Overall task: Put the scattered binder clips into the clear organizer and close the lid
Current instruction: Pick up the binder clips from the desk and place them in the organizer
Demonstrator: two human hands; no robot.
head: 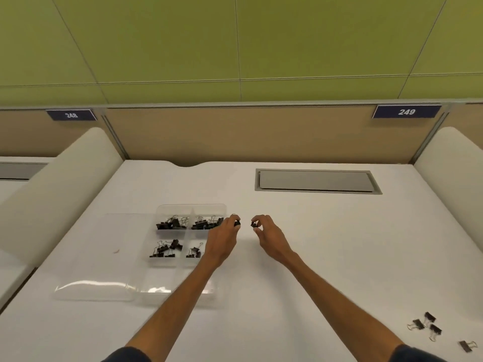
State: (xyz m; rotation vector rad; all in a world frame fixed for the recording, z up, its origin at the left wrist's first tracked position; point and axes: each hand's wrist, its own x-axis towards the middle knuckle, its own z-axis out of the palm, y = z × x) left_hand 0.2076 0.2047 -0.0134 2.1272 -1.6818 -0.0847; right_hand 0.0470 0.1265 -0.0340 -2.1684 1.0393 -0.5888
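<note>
A clear organizer (pixel 167 266) lies on the white desk, left of centre, its compartments holding several black binder clips (pixel 171 223). Its clear lid (pixel 94 257) lies open flat to the left. My left hand (pixel 222 241) reaches over the organizer's right edge and pinches a small black binder clip (pixel 237 223). Just to the right, my right hand (pixel 269 236) pinches another small black clip (pixel 254 225) above the desk. Several loose binder clips (pixel 428 326) lie scattered near the front right corner of the desk.
A grey cable hatch (pixel 316 181) is set into the desk at the back right. Cream padded dividers (pixel 60 189) flank the desk on both sides. A tan partition (pixel 235 131) closes the back.
</note>
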